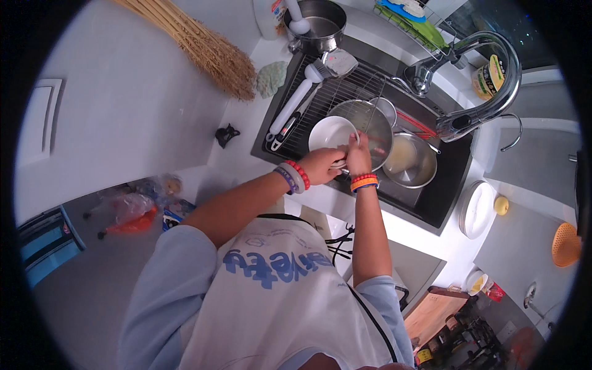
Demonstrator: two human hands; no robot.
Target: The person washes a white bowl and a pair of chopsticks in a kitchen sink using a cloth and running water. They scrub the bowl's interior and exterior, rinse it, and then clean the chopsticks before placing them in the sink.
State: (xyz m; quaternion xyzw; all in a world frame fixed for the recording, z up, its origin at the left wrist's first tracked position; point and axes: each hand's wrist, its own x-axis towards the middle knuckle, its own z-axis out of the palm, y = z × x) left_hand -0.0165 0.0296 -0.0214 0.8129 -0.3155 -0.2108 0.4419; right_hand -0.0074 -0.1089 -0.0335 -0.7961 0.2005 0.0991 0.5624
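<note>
A white bowl (pixel 329 130) is tilted over the sink, its hollow facing up towards me. My right hand (pixel 360 155) grips its right rim, fingers curled over the edge. At the near side, my left hand (pixel 319 167) is closed around the bowl's lower part. Pale curved edges (pixel 339 164) show between the two hands; whether they belong to the bowl or to another dish is unclear. Directly beneath is a large stainless steel pot (pixel 380 122) with liquid in it. To its right, a steel basin (pixel 410 162) holds cloudy water.
A wire draining rack (pixel 347 85) carries a white-handled brush (pixel 293 104) and a peeler (pixel 289 127). Red chopsticks (pixel 414 121) lie behind the basin. The chrome faucet (pixel 511 88) arches at the right. Stacked white plates (pixel 478 210) stand on the counter; a saucepan (pixel 319 39) sits at the back.
</note>
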